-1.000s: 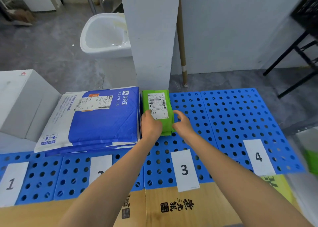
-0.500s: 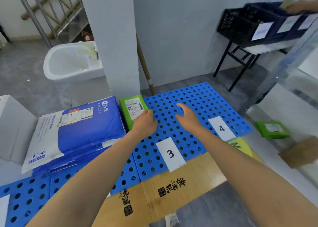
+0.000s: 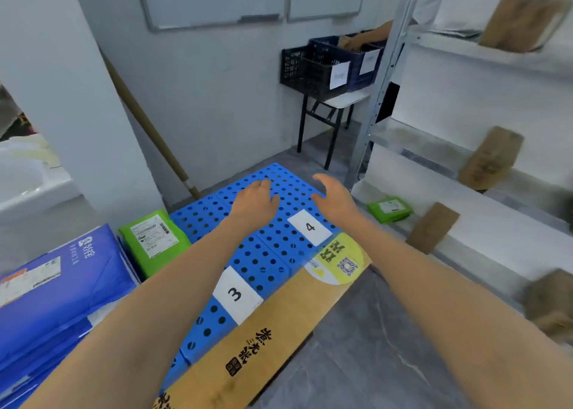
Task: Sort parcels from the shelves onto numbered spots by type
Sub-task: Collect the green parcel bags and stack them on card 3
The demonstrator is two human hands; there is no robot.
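A green parcel (image 3: 154,239) lies on the blue perforated mat (image 3: 273,244) behind the label 3 (image 3: 237,294), beside a stack of blue parcels (image 3: 59,287). My left hand (image 3: 255,202) and my right hand (image 3: 335,196) hover over the mat near the label 4 (image 3: 310,227), fingers relaxed, holding nothing. Another green parcel (image 3: 390,209) lies on the lowest shelf at the right. Brown parcels (image 3: 491,157) lean on the white shelves (image 3: 483,188).
A flat cardboard sheet (image 3: 269,325) lies along the mat's near edge. Black and blue crates (image 3: 328,64) sit on a small table at the back, where another person's arm reaches in. A white pillar (image 3: 71,104) and a leaning wooden pole (image 3: 148,129) stand at the left.
Both hands left the green parcel at spot 3 and moved right over the mat. The view swung right toward the shelves.
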